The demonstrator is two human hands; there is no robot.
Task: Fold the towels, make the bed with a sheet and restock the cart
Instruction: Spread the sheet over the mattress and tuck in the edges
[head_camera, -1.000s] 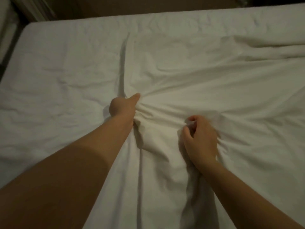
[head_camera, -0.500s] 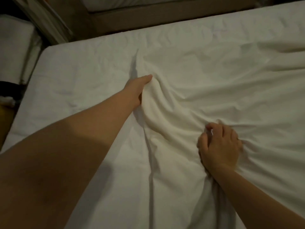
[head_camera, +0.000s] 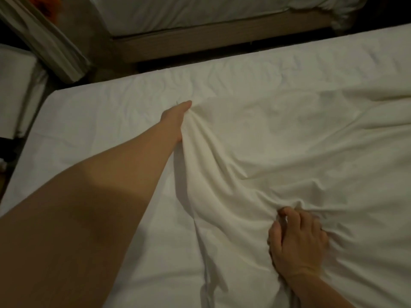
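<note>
Since the earlier frames, the left hand [head_camera: 176, 118] has been carried farther up the bed [head_camera: 95, 121] and away from the right hand [head_camera: 299, 241]. The sheet [head_camera: 300, 141] has been drawn out between the two grips into a long raised ridge.

At the left grip a bunch of the sheet is gathered against the palm. The thumb is laid straight along the top of the bunch. The fingers are hidden under the cloth, so how they are curled cannot be told. Creases fan out from this grip toward the right.

At the right grip the fingers are curled, and a fold of the sheet is pinched between the thumb and the forefinger. Tight wrinkles are pulled in around the knuckles.

To the right of both grips the sheet is spread loose and rumpled over the bed. To the left of the ridge a flatter white surface is seen under the left forearm.

Beyond the left grip the far edge of the bed is met by a dark strip of floor, and past that a second bed [head_camera: 200, 12] on a tan base [head_camera: 222, 38] is seen. Up and left of the left grip a pale pleated cloth [head_camera: 44, 45] is slanted across the corner.
</note>
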